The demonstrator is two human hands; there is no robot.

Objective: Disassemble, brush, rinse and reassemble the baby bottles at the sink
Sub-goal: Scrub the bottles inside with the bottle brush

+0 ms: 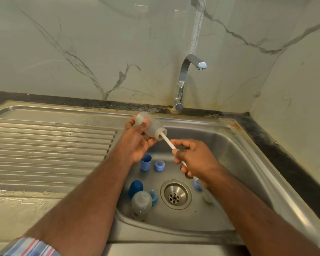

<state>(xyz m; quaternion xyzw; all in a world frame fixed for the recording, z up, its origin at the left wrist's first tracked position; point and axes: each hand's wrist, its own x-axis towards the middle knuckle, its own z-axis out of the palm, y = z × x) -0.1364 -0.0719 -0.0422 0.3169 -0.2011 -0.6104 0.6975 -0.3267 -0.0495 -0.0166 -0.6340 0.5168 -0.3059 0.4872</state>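
Hands work above a steel sink [248, 150], seen from a head camera looking down. Left hand [137, 143] grips a clear bottle [151, 126], fingers and thumb curled round its body, holding it over the sink's back left corner. Right hand [194, 159] pinches the white brush handle [168, 141] between thumb and curled fingers, the rest of the handle running back under the palm.

Bottle and brush share one line. The bottle lies tilted on its side, its long axis running from upper left to lower right, base toward the wall, open mouth pointing down and right at the right hand. The handle enters that mouth, so the brush head sits inside, hidden by the cloudy wall. Brushing strokes would likely travel along this shared axis, with the right hand driving and the left steadying.

On the sink floor below sit loose parts: a light blue cap [146, 162], a blue nipple ring [159, 165], a dark blue cap [135, 188], and a second bottle [141, 203] beside the drain [175, 194]. Tap [185, 84] stands behind; no water is visibly running.
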